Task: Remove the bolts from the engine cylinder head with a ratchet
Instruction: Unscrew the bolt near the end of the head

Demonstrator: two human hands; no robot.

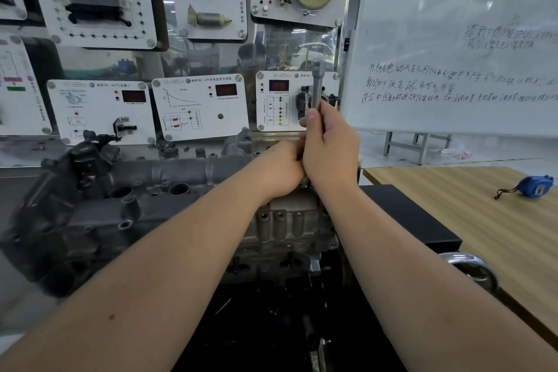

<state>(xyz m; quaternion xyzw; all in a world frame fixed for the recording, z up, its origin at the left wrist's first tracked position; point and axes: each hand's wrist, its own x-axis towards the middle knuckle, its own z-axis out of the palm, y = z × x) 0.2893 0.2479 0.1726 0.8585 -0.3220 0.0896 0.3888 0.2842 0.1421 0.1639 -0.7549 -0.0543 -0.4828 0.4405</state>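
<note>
A grey metal engine cylinder head (169, 190) fills the middle of the head view on a dark stand. A silver ratchet handle (317, 84) stands upright over the head's right end. My right hand (329, 148) grips the handle, thumb up along it. Just left of it and touching it, my left hand (280, 169) is curled low on the tool at the top of the head. The ratchet's lower end, its socket and any bolt under it are hidden by both hands.
Training panels (199, 109) with sensors cover the wall behind the engine. A whiteboard (453, 54) stands at the right. A wooden table (498, 220) at the right holds a blue tape measure (536, 187). A chrome handwheel (474, 269) sits beside the black stand.
</note>
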